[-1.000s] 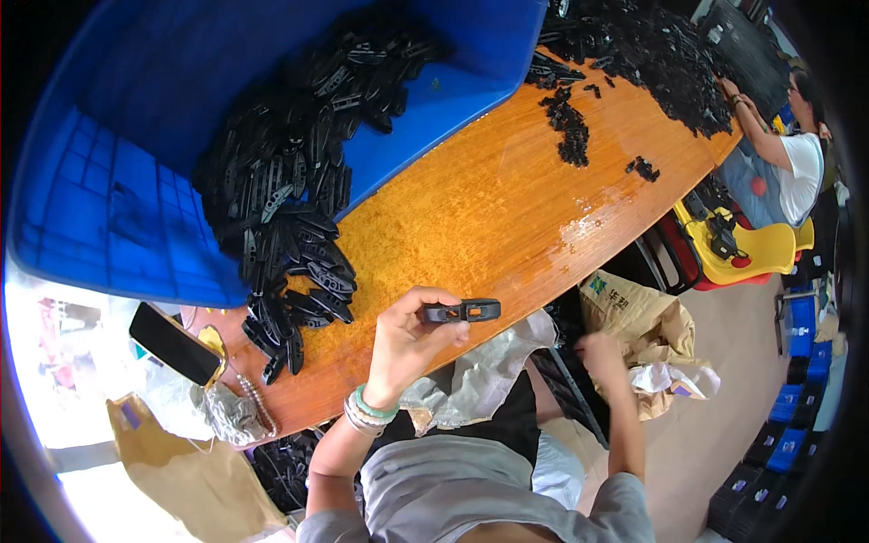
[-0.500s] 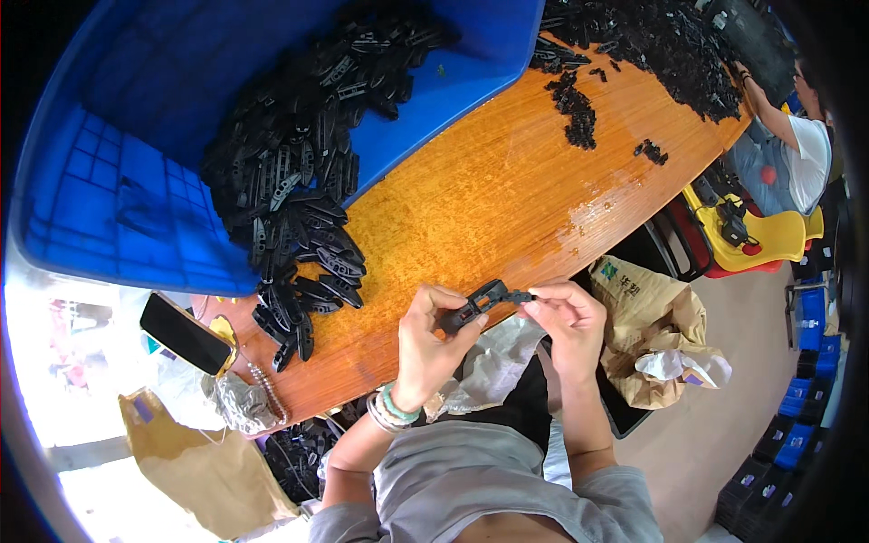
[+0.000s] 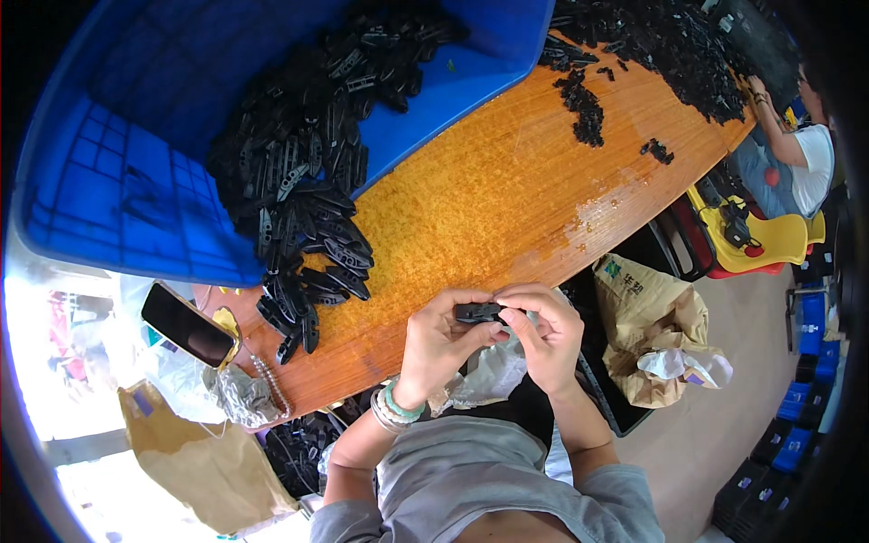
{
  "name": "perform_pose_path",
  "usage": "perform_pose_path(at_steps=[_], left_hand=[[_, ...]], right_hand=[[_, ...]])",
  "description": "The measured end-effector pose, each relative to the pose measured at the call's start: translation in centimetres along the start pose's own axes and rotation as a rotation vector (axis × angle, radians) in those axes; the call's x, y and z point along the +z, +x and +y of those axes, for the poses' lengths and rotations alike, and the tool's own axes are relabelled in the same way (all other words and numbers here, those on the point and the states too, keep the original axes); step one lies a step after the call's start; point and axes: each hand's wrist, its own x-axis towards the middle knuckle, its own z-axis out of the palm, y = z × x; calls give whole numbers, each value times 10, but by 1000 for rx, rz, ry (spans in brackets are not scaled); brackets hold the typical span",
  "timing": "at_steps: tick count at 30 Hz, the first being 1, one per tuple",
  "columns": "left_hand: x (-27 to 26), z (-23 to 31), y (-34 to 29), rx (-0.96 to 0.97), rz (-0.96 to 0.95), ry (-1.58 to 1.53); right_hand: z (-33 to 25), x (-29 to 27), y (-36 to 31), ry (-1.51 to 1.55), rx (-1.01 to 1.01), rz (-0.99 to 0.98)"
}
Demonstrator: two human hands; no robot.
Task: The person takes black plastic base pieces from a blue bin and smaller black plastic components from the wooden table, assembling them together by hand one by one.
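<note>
A black, elongated plastic part is held up in front of my body, by the near edge of the wooden table. My left hand grips its left end between thumb and fingers. The fingers of my right hand pinch the right end, thumb pressed close against it. Whether a separate small piece lies under the right fingertips is hidden. Beyond my left hand, similar black parts spill in a heap out of a blue plastic bin tipped on its side.
Small black pieces and a big dark pile cover the table's far end. A phone and beads lie at left. Right are a paper bag, a yellow chair and a seated person.
My right hand has moved left against the left one. The small jointed black piece that stuck out between my hands no longer shows separately; the part now lies more level.
</note>
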Motion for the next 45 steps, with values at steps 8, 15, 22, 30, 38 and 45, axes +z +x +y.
perform_pose_path(at_steps=[8,15,22,30,38,45], left_hand=[[-2,1,0,-16,63,23],[0,4,-2,-25,42,46],[-8,-11,-3,115,108,106],[-13,2,-8,-47,-27,133],[-82,41,16,587,333,1524],[-106,32,27,589,242,1698]], right_hand=[[-1,-9,4,-320,-259,30],[3,-7,1,-168,-180,20],[-4,-5,-1,-417,-257,-31],[9,-15,-14,-167,148,-164],[49,-31,-37,-328,366,-503],[32,-123,56,-255,42,253]])
